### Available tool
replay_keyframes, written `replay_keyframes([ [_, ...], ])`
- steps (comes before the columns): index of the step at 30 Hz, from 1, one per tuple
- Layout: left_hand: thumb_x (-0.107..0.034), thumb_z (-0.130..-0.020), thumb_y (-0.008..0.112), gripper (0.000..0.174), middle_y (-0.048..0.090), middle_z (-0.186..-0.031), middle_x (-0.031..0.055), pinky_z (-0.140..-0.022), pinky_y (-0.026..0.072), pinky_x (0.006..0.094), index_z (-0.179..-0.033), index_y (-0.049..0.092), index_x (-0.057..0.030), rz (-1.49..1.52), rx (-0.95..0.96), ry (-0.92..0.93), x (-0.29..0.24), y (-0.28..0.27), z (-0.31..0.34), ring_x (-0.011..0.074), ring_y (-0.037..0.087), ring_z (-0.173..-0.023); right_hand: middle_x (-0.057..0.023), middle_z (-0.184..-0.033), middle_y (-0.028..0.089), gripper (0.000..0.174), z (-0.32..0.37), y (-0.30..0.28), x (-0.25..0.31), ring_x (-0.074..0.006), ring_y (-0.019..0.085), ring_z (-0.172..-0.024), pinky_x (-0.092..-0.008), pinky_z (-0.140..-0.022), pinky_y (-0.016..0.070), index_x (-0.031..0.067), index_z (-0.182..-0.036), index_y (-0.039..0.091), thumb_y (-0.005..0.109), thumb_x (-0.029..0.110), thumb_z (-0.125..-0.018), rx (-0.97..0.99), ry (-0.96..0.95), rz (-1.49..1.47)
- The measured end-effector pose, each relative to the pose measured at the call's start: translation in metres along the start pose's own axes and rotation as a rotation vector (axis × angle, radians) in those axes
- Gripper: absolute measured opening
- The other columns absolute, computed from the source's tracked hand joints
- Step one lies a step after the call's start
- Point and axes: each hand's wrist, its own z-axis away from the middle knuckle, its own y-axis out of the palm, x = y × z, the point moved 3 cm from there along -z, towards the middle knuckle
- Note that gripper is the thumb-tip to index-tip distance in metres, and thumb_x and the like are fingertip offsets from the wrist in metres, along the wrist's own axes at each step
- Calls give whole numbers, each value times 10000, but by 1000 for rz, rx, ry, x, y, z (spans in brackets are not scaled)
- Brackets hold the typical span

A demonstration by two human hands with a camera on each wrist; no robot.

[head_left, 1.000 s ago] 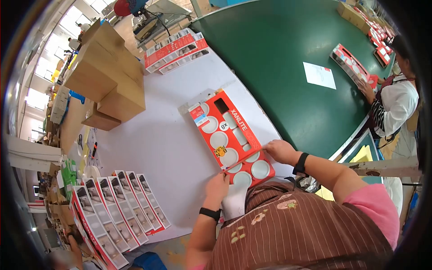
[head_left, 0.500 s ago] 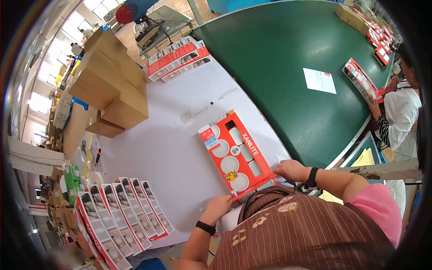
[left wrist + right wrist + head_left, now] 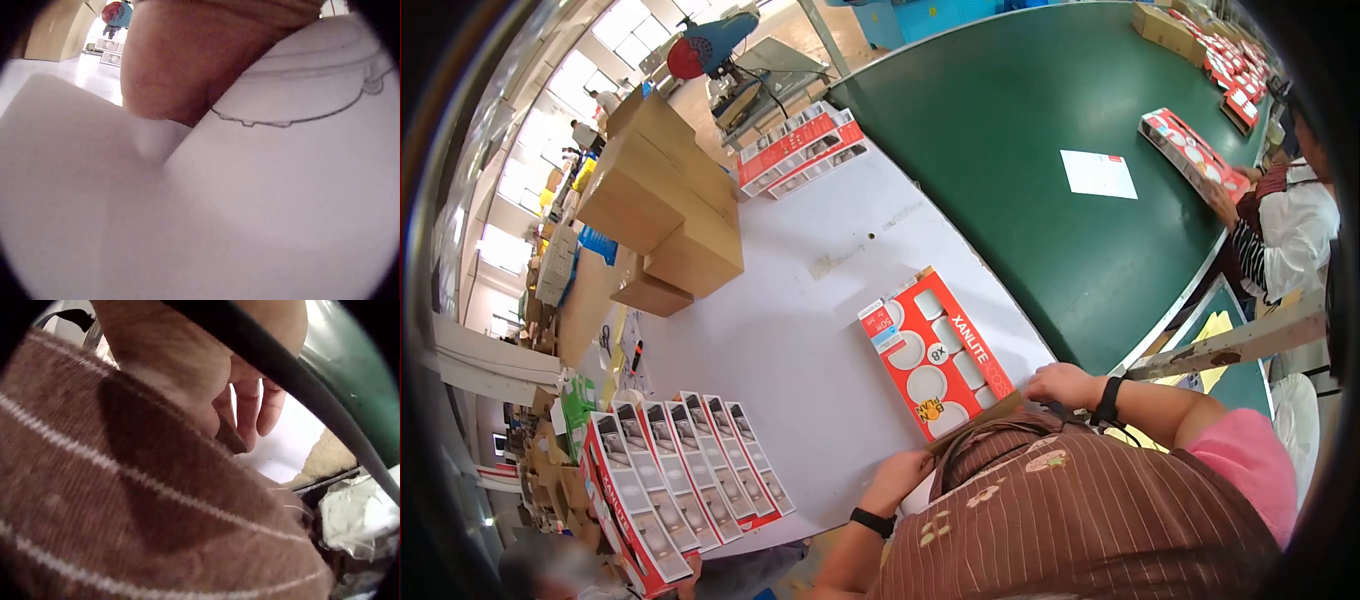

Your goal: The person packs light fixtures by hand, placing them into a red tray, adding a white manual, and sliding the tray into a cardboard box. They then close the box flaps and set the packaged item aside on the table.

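A red and white XANLITE lamp box with round windows lies on the white table, its near end against the brown striped apron. Brown cardboard shows along that end. My left hand holds the near left corner, its fingertips partly hidden by the box edge. At the near right corner, my right hand has its fingers curled at the cardboard; in the right wrist view a brown flap lies between thumb and fingers. White paper with a line drawing is beside my left hand.
Several printed boxes stand in a row at the left, and more boxes lie at the far edge. Brown cartons stand at the back left. Across the green table, another person handles a similar box.
The red outer box has slid toward the apron over the lamps that showed at its near end, and brown cardboard now shows there. Both hands have stayed at its near corners.
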Motion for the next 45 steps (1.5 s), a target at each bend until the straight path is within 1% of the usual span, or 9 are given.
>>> replay_keyframes([
  [6, -206, -864, 593, 182, 627, -732, 165, -604, 480, 371, -836, 653, -36, 180, -382, -90, -25, -93, 23, 272, 616, -637, -122, -840, 675, 135, -7, -95, 43, -301, 653, -791, -385, -715, 513, 66, -916, 657, 591, 182, -898, -390, -5, -327],
  [8, -163, -857, 609, 160, 595, -643, 71, -558, 444, 311, -825, 651, -12, 306, -519, -88, -37, -135, 32, 129, 552, -599, -136, -825, 681, 143, -12, -137, 64, -268, 673, -772, -355, -700, 522, 15, -907, 631, 586, 151, -902, -430, 58, -527],
  [14, -200, -896, 584, 201, 531, -659, -50, -486, 334, 195, -822, 646, -24, 733, -405, -71, -56, -206, 38, 9, 459, -568, -80, -841, 660, 158, -21, -214, 104, -141, 628, -755, -294, -709, 525, -44, -944, 618, 561, 101, -915, -461, 122, -492],
  [19, -206, -947, 534, 197, 453, -601, -36, -454, 258, 212, -981, 543, -12, 1126, -509, 66, -72, -194, 37, 53, 323, -465, -81, -897, 640, 316, -32, -203, 87, -135, 597, -818, -298, -751, 505, -26, -1145, 561, 613, 138, -880, -464, 205, -778],
  [24, -328, -974, 538, 375, 407, -579, -48, -387, 283, 221, -1209, 451, -49, 1053, -453, 233, -35, -173, 18, 52, 354, -417, -102, -1006, 604, 495, -28, -213, 114, -203, 607, -935, -334, -849, 493, 47, -1296, 516, 678, 145, -838, -585, -152, -235],
  [28, -293, -984, 531, 260, 435, -669, -52, -404, 269, 200, -1132, 468, -88, 988, -666, 158, -66, -193, 4, 40, 316, -423, -104, -1009, 618, 479, -60, -221, 105, -255, 559, -1072, -349, -875, 490, 21, -1170, 577, 733, 276, -797, -587, -21, -428],
  [32, -189, -898, 631, 394, 579, -1009, 33, -505, 398, 212, -1237, 485, -52, 992, -621, 63, -38, -194, -25, 50, 481, -690, -117, -1062, 618, 421, -62, -231, 120, -284, 544, -1103, -368, -899, 479, 34, -1094, 599, 735, 290, -790, -563, 112, -221],
  [35, -167, -896, 638, 373, 586, -1023, 41, -654, 451, 232, -1224, 511, -42, 905, -722, 280, -65, -194, -25, 77, 519, -785, -132, -1161, 582, 318, -62, -236, 134, -312, 591, -995, -404, -862, 485, 47, -1013, 630, 741, 210, -763, -930, -102, 227],
  [45, -110, -916, 615, 253, 619, -997, 45, -790, 462, 271, -1132, 547, 1, 1112, -693, 49, -65, -190, -31, 111, 566, -892, -88, -917, 646, 220, -81, -243, 128, -291, 593, -928, -386, -806, 488, 70, -948, 638, 718, 175, -772, -617, -35, 10],
])
